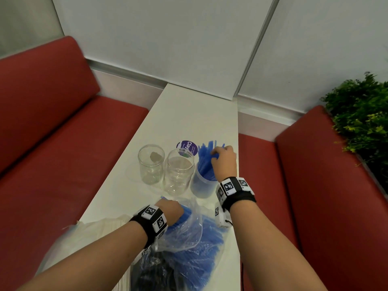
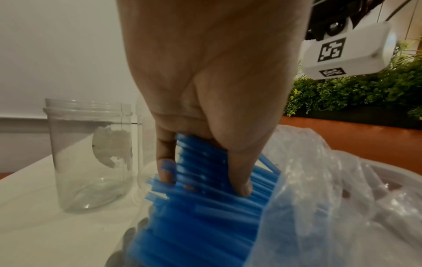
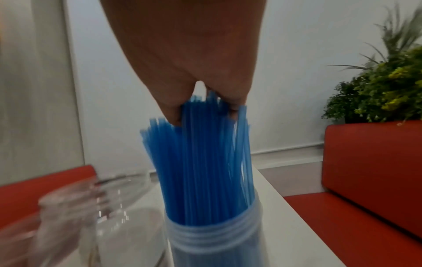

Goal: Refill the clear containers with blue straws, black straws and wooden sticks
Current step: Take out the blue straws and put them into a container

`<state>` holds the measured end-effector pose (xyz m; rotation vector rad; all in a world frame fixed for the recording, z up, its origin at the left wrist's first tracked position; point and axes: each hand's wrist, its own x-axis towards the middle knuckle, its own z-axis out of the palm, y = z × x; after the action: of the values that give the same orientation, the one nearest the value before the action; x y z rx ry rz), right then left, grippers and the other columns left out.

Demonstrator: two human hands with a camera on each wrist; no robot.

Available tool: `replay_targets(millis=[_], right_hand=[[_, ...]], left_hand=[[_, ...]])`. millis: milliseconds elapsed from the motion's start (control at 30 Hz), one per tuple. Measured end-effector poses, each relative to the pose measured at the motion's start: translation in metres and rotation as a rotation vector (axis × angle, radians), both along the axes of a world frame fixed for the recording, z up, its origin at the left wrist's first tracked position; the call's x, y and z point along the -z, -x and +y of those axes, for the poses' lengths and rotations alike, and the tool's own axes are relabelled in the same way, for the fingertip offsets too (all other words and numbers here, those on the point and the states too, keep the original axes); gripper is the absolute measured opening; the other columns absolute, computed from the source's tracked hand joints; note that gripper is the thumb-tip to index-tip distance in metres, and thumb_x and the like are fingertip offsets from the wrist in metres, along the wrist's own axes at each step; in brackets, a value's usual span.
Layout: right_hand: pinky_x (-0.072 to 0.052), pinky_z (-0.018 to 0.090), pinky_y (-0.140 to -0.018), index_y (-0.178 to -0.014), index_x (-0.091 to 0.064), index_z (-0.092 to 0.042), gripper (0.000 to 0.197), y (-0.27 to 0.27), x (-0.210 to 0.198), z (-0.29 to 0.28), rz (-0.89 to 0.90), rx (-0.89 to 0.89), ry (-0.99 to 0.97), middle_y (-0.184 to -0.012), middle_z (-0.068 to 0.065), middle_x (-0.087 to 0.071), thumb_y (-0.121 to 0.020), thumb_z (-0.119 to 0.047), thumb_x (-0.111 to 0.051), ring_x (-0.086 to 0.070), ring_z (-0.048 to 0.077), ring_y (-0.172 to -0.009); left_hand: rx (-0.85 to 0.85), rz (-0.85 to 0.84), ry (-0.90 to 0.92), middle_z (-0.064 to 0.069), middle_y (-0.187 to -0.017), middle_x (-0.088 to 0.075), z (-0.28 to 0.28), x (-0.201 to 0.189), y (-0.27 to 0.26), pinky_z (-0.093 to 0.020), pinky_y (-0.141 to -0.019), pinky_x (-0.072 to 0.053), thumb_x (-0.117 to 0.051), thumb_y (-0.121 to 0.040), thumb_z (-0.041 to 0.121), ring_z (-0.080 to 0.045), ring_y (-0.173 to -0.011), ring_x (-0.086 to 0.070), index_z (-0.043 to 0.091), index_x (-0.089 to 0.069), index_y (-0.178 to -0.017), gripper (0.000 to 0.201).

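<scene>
Three clear containers stand in a row on the white table [image 1: 189, 114]. The left jar [image 1: 151, 164] and the middle jar [image 1: 178, 173] hold nothing. The right container [image 1: 202, 185] holds upright blue straws [image 1: 204, 158]. My right hand [image 1: 220, 156] grips the tops of these straws [image 3: 200, 171], fingers curled round them [image 3: 205, 112]. My left hand [image 1: 172, 213] reaches into a clear plastic bag [image 1: 189, 238] and pinches a bundle of blue straws [image 2: 205, 216] between thumb and fingers [image 2: 203, 180]. A bag of black straws [image 1: 155, 274] lies under it.
A pale pack [image 1: 100, 227] lies on the table at the near left; I cannot tell its contents. A purple round sticker [image 1: 188, 147] lies behind the jars. Red bench seats [image 1: 52, 143] flank the table, and a green plant [image 1: 361, 114] stands at the right.
</scene>
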<state>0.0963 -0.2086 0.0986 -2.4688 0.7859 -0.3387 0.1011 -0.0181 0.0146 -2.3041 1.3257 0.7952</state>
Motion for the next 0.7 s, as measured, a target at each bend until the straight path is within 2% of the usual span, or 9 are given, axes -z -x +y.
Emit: replay_targets(millis=[67,200,267,333,400,467,533,600,700], right_hand=[[-0.039,0.030,-0.084,-0.108,-0.075,-0.014,0.032,0.000,-0.011,-0.001,-0.108,0.022,-0.015,-0.122,0.011,-0.059,-0.093,0.000,-0.050,-0.054,0.032,-0.114],[-0.022,0.035,-0.087,-0.115,-0.071,-0.034,0.031,0.007,-0.024,0.002,-0.087,-0.040,0.023,-0.129,-0.011,-0.063,-0.095,-0.019,-0.052,-0.055,0.015,-0.118],[-0.023,0.036,-0.088,-0.118,-0.070,-0.034,0.034,0.010,-0.025,0.003,-0.055,-0.071,0.006,-0.135,-0.011,-0.061,-0.096,-0.018,-0.050,-0.055,0.016,-0.124],[-0.022,0.036,-0.094,-0.118,-0.071,-0.032,0.035,0.018,-0.028,0.009,-0.154,-0.022,0.084,-0.140,-0.008,-0.059,-0.095,-0.017,-0.049,-0.048,0.019,-0.131],[-0.029,0.034,-0.097,-0.111,-0.072,-0.026,0.035,0.030,-0.030,0.021,-0.421,-0.036,0.120,-0.125,-0.008,-0.066,-0.090,-0.015,-0.047,-0.050,0.017,-0.122],[-0.047,0.036,-0.092,-0.106,-0.069,-0.024,0.035,0.042,-0.023,0.035,-0.532,-0.216,-0.109,-0.103,-0.008,-0.071,-0.084,-0.009,-0.046,-0.061,0.016,-0.104],[-0.056,0.032,-0.088,-0.115,-0.060,-0.029,0.042,0.053,-0.010,0.052,-0.295,-0.387,-0.445,-0.103,-0.003,-0.072,-0.084,-0.004,-0.047,-0.067,0.017,-0.102],[-0.055,0.026,-0.091,-0.129,-0.049,-0.026,0.053,0.063,0.013,0.063,0.012,-0.497,-0.655,-0.121,0.005,-0.066,-0.085,0.003,-0.054,-0.064,0.018,-0.115],[-0.050,0.025,-0.097,-0.139,-0.045,-0.013,0.062,0.075,0.049,0.075,0.276,-0.564,-0.627,-0.128,0.006,-0.062,-0.084,0.004,-0.067,-0.060,0.018,-0.118]], left_hand=[[-0.020,-0.003,0.040,-0.012,-0.129,-0.060,0.001,-0.007,-0.002,-0.042,-0.099,-0.046,-0.047,-0.100,0.021,-0.030,-0.117,-0.058,0.007,-0.059,-0.126,0.031],[-0.042,0.025,0.156,-0.010,-0.127,-0.060,0.004,-0.026,-0.011,-0.037,-0.089,-0.047,-0.055,-0.096,0.029,-0.029,-0.113,-0.059,0.018,-0.058,-0.131,0.037],[-0.053,0.051,0.148,-0.008,-0.128,-0.059,0.002,-0.035,-0.013,-0.037,-0.091,-0.046,-0.057,-0.096,0.029,-0.027,-0.116,-0.057,0.022,-0.056,-0.133,0.038],[-0.059,0.072,0.092,-0.007,-0.132,-0.056,-0.003,-0.042,-0.014,-0.039,-0.095,-0.047,-0.057,-0.096,0.028,-0.027,-0.119,-0.055,0.023,-0.054,-0.136,0.040],[-0.067,0.090,0.038,-0.007,-0.137,-0.052,-0.006,-0.048,-0.015,-0.041,-0.100,-0.045,-0.057,-0.097,0.028,-0.027,-0.124,-0.052,0.023,-0.049,-0.141,0.045],[-0.084,0.090,0.022,-0.007,-0.140,-0.050,-0.007,-0.055,-0.017,-0.040,-0.101,-0.044,-0.058,-0.097,0.028,-0.027,-0.125,-0.051,0.023,-0.048,-0.142,0.047],[-0.105,0.069,0.023,-0.006,-0.138,-0.053,-0.009,-0.064,-0.019,-0.039,-0.099,-0.045,-0.060,-0.096,0.027,-0.027,-0.123,-0.053,0.021,-0.051,-0.140,0.046],[-0.119,0.045,0.009,-0.006,-0.131,-0.059,-0.012,-0.075,-0.019,-0.038,-0.098,-0.047,-0.062,-0.094,0.023,-0.026,-0.118,-0.058,0.015,-0.057,-0.134,0.041],[-0.070,-0.001,0.008,-0.007,-0.119,-0.066,-0.016,-0.093,-0.017,-0.035,-0.087,-0.048,-0.063,-0.092,0.016,-0.026,-0.108,-0.063,0.008,-0.064,-0.121,0.030]])
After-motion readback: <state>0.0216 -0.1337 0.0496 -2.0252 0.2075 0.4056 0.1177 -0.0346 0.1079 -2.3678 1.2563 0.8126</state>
